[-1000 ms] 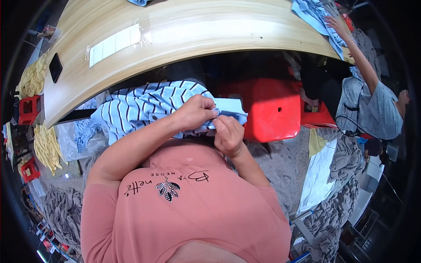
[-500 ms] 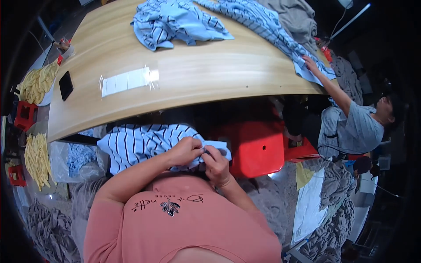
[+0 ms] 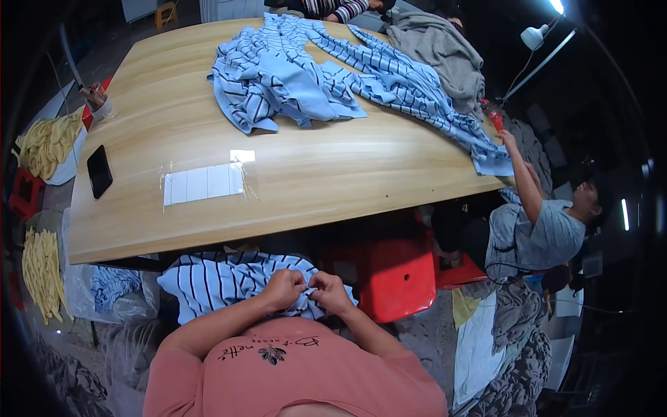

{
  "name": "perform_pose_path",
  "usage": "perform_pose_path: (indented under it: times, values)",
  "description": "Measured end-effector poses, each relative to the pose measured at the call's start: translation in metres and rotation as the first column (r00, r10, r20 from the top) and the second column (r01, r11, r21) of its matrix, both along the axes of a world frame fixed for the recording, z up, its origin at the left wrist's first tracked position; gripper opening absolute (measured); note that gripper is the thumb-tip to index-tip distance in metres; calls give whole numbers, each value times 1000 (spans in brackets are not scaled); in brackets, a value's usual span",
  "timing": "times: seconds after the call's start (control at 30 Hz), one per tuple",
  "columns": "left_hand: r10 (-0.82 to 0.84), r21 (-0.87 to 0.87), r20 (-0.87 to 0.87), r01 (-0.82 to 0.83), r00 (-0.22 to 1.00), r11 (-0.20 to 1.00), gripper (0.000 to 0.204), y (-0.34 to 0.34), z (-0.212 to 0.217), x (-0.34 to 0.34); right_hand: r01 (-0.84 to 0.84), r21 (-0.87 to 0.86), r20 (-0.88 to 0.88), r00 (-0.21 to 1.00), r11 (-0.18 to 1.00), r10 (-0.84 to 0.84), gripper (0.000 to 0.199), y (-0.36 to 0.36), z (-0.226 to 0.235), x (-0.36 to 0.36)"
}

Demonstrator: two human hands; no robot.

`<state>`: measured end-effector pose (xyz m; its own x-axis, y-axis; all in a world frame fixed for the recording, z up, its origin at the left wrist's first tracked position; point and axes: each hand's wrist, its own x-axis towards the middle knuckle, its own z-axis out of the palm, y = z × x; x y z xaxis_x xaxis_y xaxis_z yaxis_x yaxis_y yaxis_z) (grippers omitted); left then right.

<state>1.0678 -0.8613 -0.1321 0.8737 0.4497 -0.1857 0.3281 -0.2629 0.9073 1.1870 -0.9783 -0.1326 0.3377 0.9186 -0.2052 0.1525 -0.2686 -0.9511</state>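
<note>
The left hand [image 3: 285, 290] and the right hand [image 3: 331, 292] are coming together low in front of the chest, thumbs and fingertips closing narrowly on one edge of a light-blue garment with dark stripes [image 3: 208, 281]. Both hands are pinching the cloth side by side, though the fingers are hiding the exact spot between them. The garment is lying bunched across the lap, just below the near edge of a wood-grain table [image 3: 306, 181], and is spreading mostly to the left of the hands.

On the table, a black smartphone [image 3: 100, 171] is resting near the left edge, and a white paper strip [image 3: 204, 184] is lying under clear tape. Farther back, a heap of blue striped fabric [image 3: 285, 83] is sprawling, with a longer striped stretch running toward the right corner. Grey cloth [image 3: 445, 55] is piling up behind it. At that corner, a co-worker [image 3: 531, 233] is sitting and reaching an arm over the striped fabric.

A red plastic stool [image 3: 399, 278] is standing just right of the lap. To the left, a clear plastic bag [image 3: 135, 308] is holding more blue cloth, and yellow garments [image 3: 43, 271] are hanging in a bundle beyond it.
</note>
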Motion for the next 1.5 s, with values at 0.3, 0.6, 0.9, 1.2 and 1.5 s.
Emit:
perform_pose_path:
  times: [0.3, 0.6, 0.9, 1.2, 1.5]
  values:
    - [10, 262, 231, -72, 973, 962, 8, 5, -1, -9, 7, -111, -61, 998, 994, -13, 7, 21, -5, 2]
    - [28, 311, 374, -154, 927, 938, 3, 7, 13, -17, -145, -84, -324, 940, 986, 111, 9, 32, 28, 12]
    - [-76, 433, 473, -157, 878, 887, 10, 1, 5, -17, -31, -109, -306, 952, 994, -4, 13, 24, 23, 3]
    - [-27, 489, 429, -207, 903, 848, 8, 4, 4, -19, 136, 97, 456, 874, 986, -165, 13, 31, 7, -31]
    - [100, 287, 584, -320, 805, 903, 6, 17, 33, 0, -149, 363, 794, 566, 920, -221, 28, 43, 22, -8]
